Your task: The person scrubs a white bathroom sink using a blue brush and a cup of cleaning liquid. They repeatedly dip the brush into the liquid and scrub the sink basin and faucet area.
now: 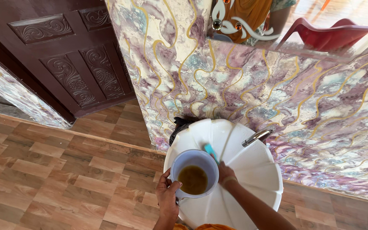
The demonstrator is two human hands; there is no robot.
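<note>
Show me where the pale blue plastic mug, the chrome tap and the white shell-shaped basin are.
pale blue plastic mug (pixel 182 164): head view, left inner wall.
chrome tap (pixel 256 136): head view, middle of spout.
white shell-shaped basin (pixel 252 170): head view, bare right side.

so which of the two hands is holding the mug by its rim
The left hand: its thumb hooks over the rim of the pale mug of brown liquid. The right hand sits beside the mug over the white basin, holding a teal-handled tool.
</note>
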